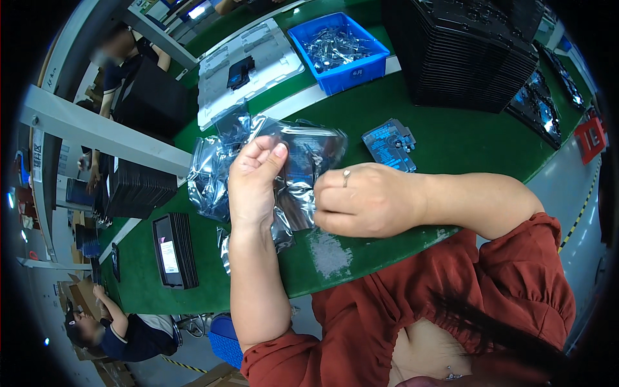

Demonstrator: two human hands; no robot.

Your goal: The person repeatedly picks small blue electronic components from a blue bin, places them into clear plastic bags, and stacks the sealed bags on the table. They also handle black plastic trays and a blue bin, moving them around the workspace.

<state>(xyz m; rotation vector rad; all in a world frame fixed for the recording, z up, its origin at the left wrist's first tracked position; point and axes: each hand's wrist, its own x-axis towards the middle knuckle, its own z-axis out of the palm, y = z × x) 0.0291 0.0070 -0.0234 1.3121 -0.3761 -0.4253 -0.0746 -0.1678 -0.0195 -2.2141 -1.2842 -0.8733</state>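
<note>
Left grip and right grip closed on silvery bag, right fingertips hidden

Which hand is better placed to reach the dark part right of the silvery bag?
Likely the right hand: it's nearer the dark part, while the left hand is farther left, at the silvery bag.

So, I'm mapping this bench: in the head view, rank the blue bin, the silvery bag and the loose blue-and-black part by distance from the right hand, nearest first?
From the right hand:
1. Silvery bag: right at the fingers, on the left.
2. Blue-and-black part: just beyond the hand, on the green table.
3. Blue bin: farthest, toward the table's far side.
</note>
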